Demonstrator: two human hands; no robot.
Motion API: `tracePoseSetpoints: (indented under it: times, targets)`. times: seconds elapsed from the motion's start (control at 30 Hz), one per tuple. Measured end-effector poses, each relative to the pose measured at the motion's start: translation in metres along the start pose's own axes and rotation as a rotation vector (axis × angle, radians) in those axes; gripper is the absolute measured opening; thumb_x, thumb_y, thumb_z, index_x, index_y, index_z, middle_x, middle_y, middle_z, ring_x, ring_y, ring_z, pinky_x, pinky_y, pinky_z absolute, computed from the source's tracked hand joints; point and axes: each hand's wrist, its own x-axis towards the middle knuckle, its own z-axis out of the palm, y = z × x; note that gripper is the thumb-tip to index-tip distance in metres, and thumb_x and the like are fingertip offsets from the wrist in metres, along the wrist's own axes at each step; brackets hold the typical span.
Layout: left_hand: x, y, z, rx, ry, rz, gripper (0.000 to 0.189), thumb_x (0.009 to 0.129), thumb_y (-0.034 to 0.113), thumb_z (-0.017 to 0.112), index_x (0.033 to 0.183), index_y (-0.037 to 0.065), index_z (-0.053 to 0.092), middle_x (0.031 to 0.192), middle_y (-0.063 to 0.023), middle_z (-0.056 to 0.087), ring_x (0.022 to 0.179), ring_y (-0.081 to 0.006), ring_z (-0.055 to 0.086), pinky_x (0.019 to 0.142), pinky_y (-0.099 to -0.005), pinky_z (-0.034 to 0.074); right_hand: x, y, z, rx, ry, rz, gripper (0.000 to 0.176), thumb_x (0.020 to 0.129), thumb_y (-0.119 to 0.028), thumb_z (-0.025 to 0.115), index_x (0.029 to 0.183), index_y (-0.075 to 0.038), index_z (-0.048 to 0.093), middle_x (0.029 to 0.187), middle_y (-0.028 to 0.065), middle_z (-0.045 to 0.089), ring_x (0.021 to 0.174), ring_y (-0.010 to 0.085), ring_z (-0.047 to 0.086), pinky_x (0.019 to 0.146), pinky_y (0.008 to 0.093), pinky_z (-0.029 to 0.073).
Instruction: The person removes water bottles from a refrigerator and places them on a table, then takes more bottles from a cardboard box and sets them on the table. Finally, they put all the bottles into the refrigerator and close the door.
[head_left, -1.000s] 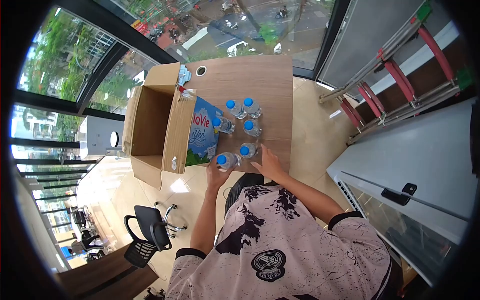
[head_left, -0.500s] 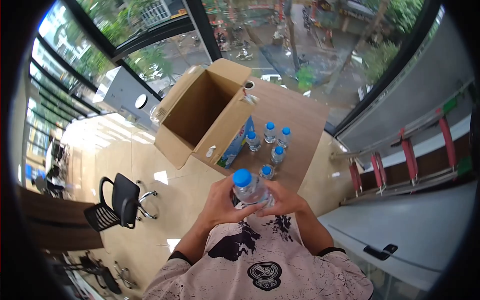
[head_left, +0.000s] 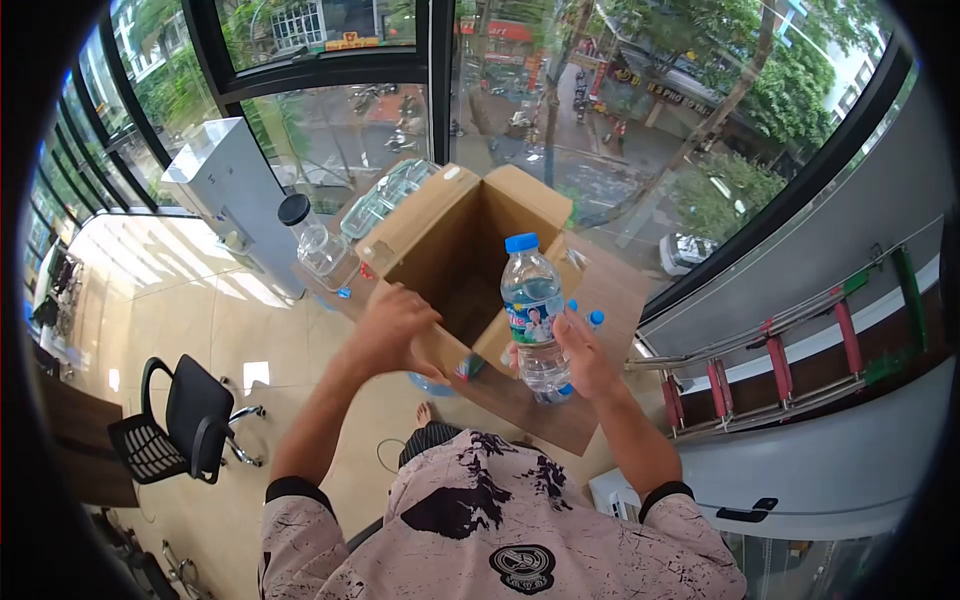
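My right hand (head_left: 585, 358) holds a clear water bottle (head_left: 538, 318) with a blue cap and a printed label, upright in front of the carton's right side. My left hand (head_left: 398, 325) is at the near left edge of the open cardboard box (head_left: 410, 238), its fingers closed over a flap. The part of the box interior that shows is bare cardboard. Behind the held bottle, a few blue caps (head_left: 596, 318) of other bottles show on the wooden table (head_left: 615, 280); their bodies are mostly hidden.
A large clear jar (head_left: 318, 248) with a black lid and a plastic-wrapped pack (head_left: 395, 195) are left of and behind the box. A black office chair (head_left: 195, 410) is at the left. A folded ladder (head_left: 780, 370) lies at the right, beside a grey cabinet (head_left: 820, 480).
My hands have parted: the left moved from the bottle to the box edge, while the right raised the bottle beside the box. The view has shifted, showing more of the jar and window.
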Motion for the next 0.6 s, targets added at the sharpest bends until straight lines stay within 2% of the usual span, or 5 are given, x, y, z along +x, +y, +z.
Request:
tracePoseSetpoints:
  times: [0.13, 0.23, 0.33, 0.5, 0.6]
  targets:
    - [-0.02, -0.013, 0.032, 0.028, -0.015, 0.106, 0.044, 0.062, 0.039, 0.08, 0.085, 0.009, 0.059, 0.084, -0.0063, 0.059, 0.089, -0.0255, 0.057, 0.086, -0.04, 0.044, 0.035, 0.003, 0.005, 0.133, 0.047, 0.189, 0.049, 0.093, -0.041, 0.054, 0.121, -0.002, 0.043, 0.101, 0.013, 0.062, 0.084, 0.0203, 0.066, 0.072, 0.0325, 0.055]
    - [-0.028, -0.012, 0.047, -0.028, 0.123, 0.118, 0.029, 0.068, 0.03, 0.075, 0.078, 0.011, 0.055, 0.075, -0.0036, 0.054, 0.076, -0.0218, 0.055, 0.075, -0.0366, 0.043, 0.062, -0.005, 0.012, -0.054, 0.038, 0.23, 0.049, 0.087, -0.036, 0.065, 0.115, -0.001, 0.044, 0.096, 0.0145, 0.064, 0.082, 0.0213, 0.067, 0.071, 0.0331, 0.056]
    - [-0.032, -0.007, 0.056, -0.105, 0.232, 0.115, 0.024, 0.067, 0.022, 0.073, 0.081, 0.012, 0.056, 0.074, -0.0015, 0.053, 0.073, -0.0188, 0.053, 0.07, -0.0331, 0.041, 0.081, -0.01, 0.015, -0.219, 0.193, 0.517, 0.05, 0.076, -0.01, 0.074, 0.115, 0.001, 0.044, 0.098, 0.0179, 0.063, 0.081, 0.0253, 0.067, 0.069, 0.0373, 0.058]
    - [-0.04, 0.009, 0.064, -0.156, 0.237, 0.099, 0.023, 0.066, 0.016, 0.072, 0.084, 0.011, 0.058, 0.075, -0.0016, 0.052, 0.073, -0.019, 0.052, 0.071, -0.034, 0.041, 0.116, -0.018, 0.023, -0.336, 0.196, 0.714, 0.04, 0.073, -0.017, 0.078, 0.1, 0.003, 0.056, 0.091, 0.0101, 0.064, 0.077, 0.0158, 0.063, 0.067, 0.0304, 0.052]
    - [-0.051, 0.019, 0.063, -0.169, 0.241, 0.051, 0.025, 0.067, 0.015, 0.069, 0.089, 0.009, 0.059, 0.078, -0.0025, 0.054, 0.075, -0.0197, 0.052, 0.07, -0.0351, 0.041, 0.148, 0.0, 0.016, -0.725, -0.049, 0.965, 0.037, 0.074, -0.025, 0.078, 0.091, 0.005, 0.064, 0.08, 0.0096, 0.065, 0.074, 0.017, 0.064, 0.068, 0.0316, 0.052]
